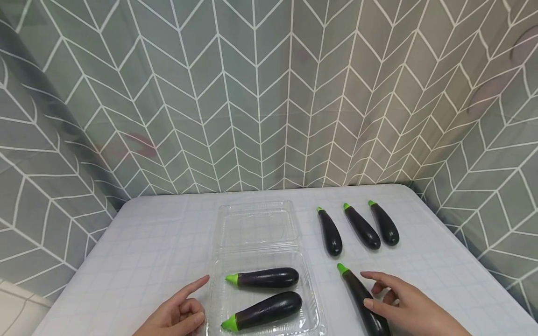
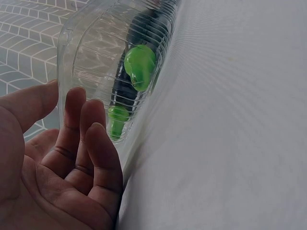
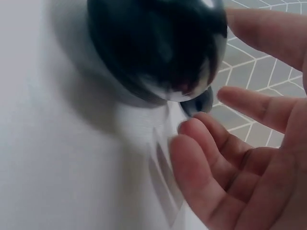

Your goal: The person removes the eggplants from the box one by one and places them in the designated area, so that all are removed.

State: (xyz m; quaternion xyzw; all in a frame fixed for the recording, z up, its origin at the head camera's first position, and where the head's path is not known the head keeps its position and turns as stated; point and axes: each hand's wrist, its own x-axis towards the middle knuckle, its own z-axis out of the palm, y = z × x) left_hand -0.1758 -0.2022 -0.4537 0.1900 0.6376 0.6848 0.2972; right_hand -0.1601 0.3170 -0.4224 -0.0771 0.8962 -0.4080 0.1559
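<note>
Two dark eggplants, an upper one [image 1: 269, 278] and a lower one [image 1: 269, 310], lie side by side in the base of a clear plastic clamshell box [image 1: 313, 298], green stem ends pointing left. Beside the box's left wall is my left hand [image 1: 178, 310], index finger extended, the others loosely bent with fingertips right at the wall in the left wrist view. A third eggplant [image 1: 362, 298] lies on the table right of the box. My right hand [image 1: 405, 303] is over its right side, thumb tip overlapping the eggplant and the other fingers loosely bent beside it.
Three more eggplants, a left one [image 1: 330, 233], a middle one [image 1: 362, 227] and a right one [image 1: 384, 224], lie at the table's back right. The box's lid [image 1: 258, 226] is folded back flat. A patterned curtain [image 1: 269, 116] stands behind the white-covered table [image 1: 168, 242].
</note>
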